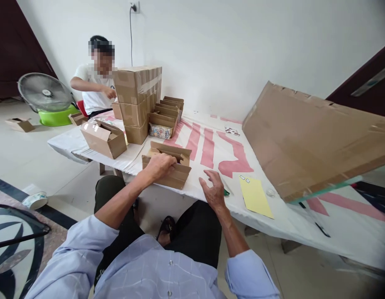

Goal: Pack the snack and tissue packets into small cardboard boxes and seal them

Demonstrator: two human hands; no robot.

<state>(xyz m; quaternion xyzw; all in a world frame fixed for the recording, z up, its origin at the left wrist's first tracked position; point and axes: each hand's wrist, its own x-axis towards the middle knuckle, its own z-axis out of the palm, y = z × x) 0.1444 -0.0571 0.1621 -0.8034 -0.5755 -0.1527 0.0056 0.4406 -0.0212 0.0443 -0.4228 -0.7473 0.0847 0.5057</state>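
Note:
A small cardboard box point(174, 179) with its top flaps up lies near the front edge of the table. My left hand point(161, 166) is closed over its near side, the fingertips reaching down into the opening, where they are partly hidden. To the right of the box, my right hand point(213, 189) hovers over the table edge, its fingers curved and apart with nothing between them. Beside that hand lies a small tool with a green part point(226, 192), partly covered by the hand. A yellow sheet of card point(256, 197) with two small white labels on it is farther right.
Taped cardboard boxes point(135, 101) are stacked at the back left, beside a row of open boxes point(167, 112), one holding a printed packet point(160, 131). Another box point(103, 139) stands left. A large cardboard sheet point(313, 141) leans at right. Across the table sits a person point(94, 89).

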